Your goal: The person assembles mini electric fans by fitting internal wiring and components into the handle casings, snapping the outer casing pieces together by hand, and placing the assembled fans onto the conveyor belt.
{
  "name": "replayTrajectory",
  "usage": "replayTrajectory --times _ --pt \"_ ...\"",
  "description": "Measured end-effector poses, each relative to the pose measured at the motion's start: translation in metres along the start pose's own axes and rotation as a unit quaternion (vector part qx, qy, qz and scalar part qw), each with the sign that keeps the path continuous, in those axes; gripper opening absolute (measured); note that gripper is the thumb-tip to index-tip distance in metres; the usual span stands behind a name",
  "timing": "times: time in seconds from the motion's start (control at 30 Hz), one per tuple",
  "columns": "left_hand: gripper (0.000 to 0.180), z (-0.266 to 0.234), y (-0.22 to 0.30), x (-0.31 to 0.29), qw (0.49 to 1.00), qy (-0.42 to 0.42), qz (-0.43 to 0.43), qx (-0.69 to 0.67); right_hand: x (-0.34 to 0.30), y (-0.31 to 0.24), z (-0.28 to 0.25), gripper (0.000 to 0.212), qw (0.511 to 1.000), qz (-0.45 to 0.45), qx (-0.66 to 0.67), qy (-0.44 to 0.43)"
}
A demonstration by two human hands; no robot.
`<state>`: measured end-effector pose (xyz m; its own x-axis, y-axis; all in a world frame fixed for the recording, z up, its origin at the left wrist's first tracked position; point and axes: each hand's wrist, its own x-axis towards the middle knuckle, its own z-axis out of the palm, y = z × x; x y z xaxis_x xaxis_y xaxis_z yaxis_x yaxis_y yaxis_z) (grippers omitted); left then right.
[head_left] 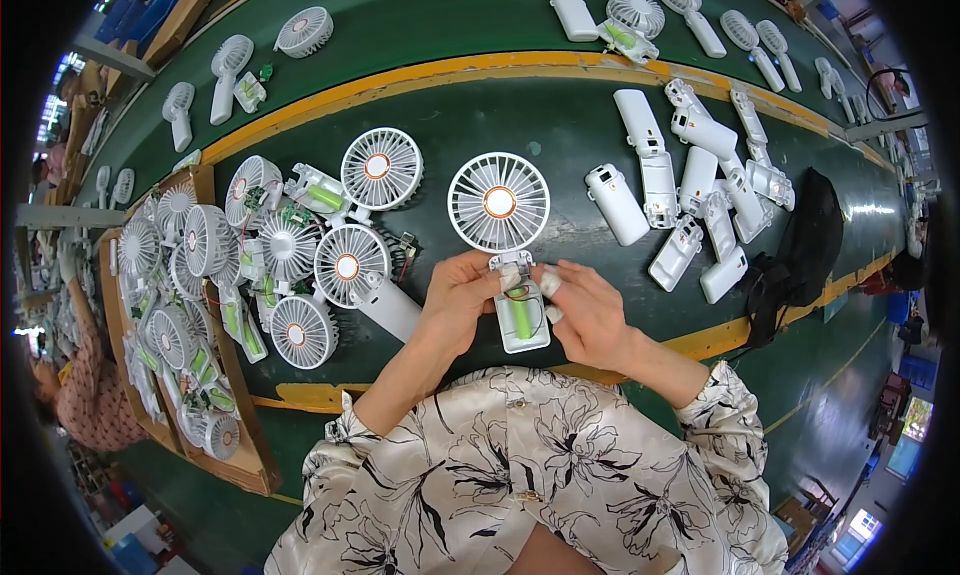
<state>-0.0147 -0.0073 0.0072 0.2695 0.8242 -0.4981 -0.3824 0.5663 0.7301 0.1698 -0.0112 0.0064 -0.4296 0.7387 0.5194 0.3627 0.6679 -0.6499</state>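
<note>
A white handheld fan (499, 203) with an orange ring at its hub lies face up before me, its head pointing away. Its handle is open and shows a green battery (521, 315) and thin wires inside. On the left of the handle's neck, my left hand (455, 300) grips with thumb and fingers. My right hand (590, 315) is closed at the neck's other side, its thumb and fingers pressed against the handle. White wrapping covers several of my fingertips. What lies under the thumbs is hidden.
Left of me are loose fans (347, 266) and a cardboard box (262, 465) full of open ones. White handle covers (618, 205) are piled at right, beside a black cloth item (806, 237). Beyond a yellow edge (450, 67), a green belt (420, 30) carries more fans. Another person sits far left.
</note>
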Motion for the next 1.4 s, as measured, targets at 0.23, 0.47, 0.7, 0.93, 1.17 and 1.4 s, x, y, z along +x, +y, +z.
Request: replayTrajectory --times 0.23,0.47,0.7,0.93,1.17,1.4 --pt "0.021 0.001 -0.006 0.0 0.998 0.012 -0.041 0.048 0.009 0.005 -0.014 0.028 0.952 -0.223 -0.138 -0.16" --pt "0.019 -0.003 -0.015 0.007 0.998 -0.005 -0.047 0.032 0.014 -0.005 -0.023 0.029 0.958 -0.158 -0.043 -0.235" --pt "0.023 -0.003 -0.005 0.006 0.999 0.027 -0.035 0.022 0.03 0.024 -0.041 0.039 0.876 0.088 -0.469 -0.067" --pt "0.027 -0.005 -0.008 0.004 0.998 0.024 -0.056 -0.026 0.02 0.036 -0.022 0.037 0.894 0.059 -0.431 -0.103" --pt "0.028 0.002 -0.005 0.001 0.998 0.008 -0.06 -0.019 0.026 0.015 -0.024 0.053 0.895 0.182 -0.388 -0.128" --pt "0.02 0.007 -0.007 0.005 0.994 0.02 -0.063 -0.083 0.026 0.002 -0.03 0.043 0.931 0.183 -0.313 -0.04"
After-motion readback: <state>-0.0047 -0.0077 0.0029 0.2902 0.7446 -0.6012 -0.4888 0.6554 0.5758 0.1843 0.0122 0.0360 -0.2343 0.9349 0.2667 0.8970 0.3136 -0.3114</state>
